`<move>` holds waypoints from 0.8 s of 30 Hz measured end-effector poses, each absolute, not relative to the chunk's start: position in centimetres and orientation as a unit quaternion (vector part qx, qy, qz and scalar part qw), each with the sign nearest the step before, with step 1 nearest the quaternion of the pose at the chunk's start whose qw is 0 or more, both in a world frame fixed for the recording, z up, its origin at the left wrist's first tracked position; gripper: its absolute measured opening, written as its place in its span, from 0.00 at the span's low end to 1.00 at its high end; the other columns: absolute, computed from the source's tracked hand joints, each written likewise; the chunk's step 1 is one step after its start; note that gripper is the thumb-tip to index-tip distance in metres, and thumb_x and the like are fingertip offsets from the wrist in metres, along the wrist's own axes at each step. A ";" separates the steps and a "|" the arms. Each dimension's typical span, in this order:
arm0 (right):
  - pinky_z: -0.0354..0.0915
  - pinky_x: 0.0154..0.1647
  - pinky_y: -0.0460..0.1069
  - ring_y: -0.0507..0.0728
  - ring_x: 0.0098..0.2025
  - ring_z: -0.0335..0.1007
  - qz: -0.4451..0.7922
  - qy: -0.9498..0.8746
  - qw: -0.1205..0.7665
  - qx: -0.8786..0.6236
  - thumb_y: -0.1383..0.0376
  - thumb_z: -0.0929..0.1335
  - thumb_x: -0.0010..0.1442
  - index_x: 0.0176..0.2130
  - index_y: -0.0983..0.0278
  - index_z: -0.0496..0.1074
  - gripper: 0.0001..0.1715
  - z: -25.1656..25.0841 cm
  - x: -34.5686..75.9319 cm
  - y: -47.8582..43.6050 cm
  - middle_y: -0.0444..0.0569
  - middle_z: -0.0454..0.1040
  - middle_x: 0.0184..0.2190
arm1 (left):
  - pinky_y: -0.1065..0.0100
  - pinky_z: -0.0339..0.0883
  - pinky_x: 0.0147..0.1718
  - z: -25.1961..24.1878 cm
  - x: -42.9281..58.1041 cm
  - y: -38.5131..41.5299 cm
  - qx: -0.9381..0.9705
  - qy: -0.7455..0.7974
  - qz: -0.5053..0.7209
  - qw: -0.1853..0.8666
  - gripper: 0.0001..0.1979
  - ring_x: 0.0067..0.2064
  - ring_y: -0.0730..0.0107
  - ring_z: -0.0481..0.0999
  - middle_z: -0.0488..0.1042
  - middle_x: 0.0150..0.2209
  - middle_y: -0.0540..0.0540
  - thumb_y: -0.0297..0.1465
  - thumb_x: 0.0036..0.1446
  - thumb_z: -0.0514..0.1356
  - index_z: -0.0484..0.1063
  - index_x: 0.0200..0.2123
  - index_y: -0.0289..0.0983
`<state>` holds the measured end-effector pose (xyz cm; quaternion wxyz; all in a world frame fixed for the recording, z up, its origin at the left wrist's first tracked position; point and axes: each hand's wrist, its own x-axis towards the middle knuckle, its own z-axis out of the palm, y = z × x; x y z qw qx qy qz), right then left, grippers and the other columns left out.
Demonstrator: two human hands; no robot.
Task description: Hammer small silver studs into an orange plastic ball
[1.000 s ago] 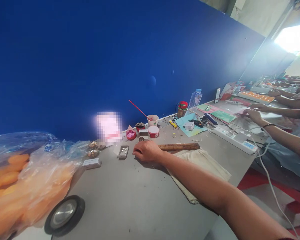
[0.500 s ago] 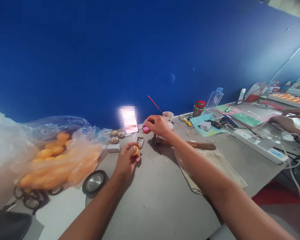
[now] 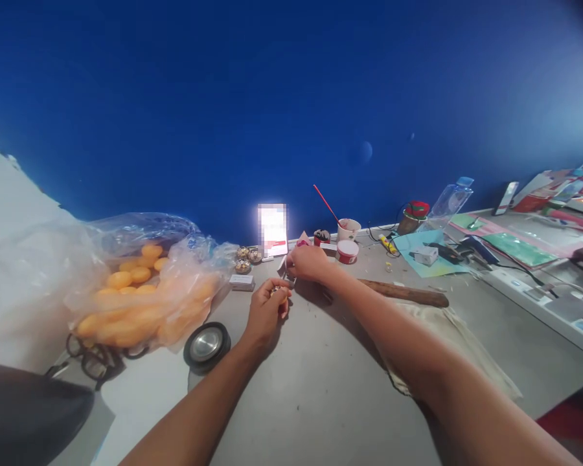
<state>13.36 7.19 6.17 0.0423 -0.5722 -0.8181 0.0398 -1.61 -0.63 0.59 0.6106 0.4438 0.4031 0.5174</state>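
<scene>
My left hand (image 3: 266,309) is closed around a small orange ball, now almost wholly covered by the fingers. Its colour shows plainly only in the earlier frame. Just beyond it my right hand (image 3: 307,262) reaches down with fingers pinched together at a small open box (image 3: 290,279) of tiny pale pieces. Whatever sits between those fingertips is too small to make out. Under my right forearm lies a hammer, its wooden handle (image 3: 403,292) sticking out to the right and its head mostly hidden.
At left stands a clear plastic bag of orange balls (image 3: 140,275), with a black round lid (image 3: 206,347) before it. Shiny ornaments (image 3: 243,256) and a lit phone (image 3: 273,230) are by the wall. A paper cup (image 3: 348,230), cloth (image 3: 451,346) and power strip (image 3: 544,310) lie rightward.
My right hand has come from the pink-red container back toward me to the small box. My left hand has turned, hiding the ball more. The whole view has shifted, moving the scene rightward.
</scene>
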 end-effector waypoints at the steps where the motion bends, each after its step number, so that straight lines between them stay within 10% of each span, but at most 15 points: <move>1: 0.70 0.42 0.52 0.63 0.44 0.80 0.040 -0.816 0.042 -0.575 0.64 0.70 0.61 0.43 0.55 0.85 0.14 6.0 13.1 7.1 0.55 0.84 0.41 | 0.74 0.54 0.18 0.5 -1.6 -0.6 0.443 0.404 0.516 0.612 0.11 0.19 0.80 0.61 0.72 0.25 0.51 0.36 0.48 0.66 0.72 0.33 0.36; 16: 0.66 0.38 0.49 0.61 0.42 0.79 0.048 -0.788 0.081 -0.609 0.62 0.68 0.63 0.42 0.60 0.84 0.14 4.7 13.9 6.7 0.53 0.84 0.40 | 0.74 0.56 0.20 0.3 -1.7 -0.5 0.446 0.416 0.498 0.617 0.12 0.21 0.79 0.63 0.68 0.24 0.54 0.34 0.46 0.65 0.72 0.35 0.36; 24: 0.64 0.37 0.47 0.55 0.34 0.73 0.160 -0.754 0.345 -0.535 0.72 0.69 0.53 0.27 0.64 0.75 0.05 4.4 14.7 6.8 0.48 0.81 0.31 | 0.70 0.67 0.25 -0.1 -1.7 -0.6 0.435 0.401 0.522 0.614 0.25 0.26 0.76 0.72 0.77 0.40 0.49 0.29 0.45 0.67 0.69 0.49 0.39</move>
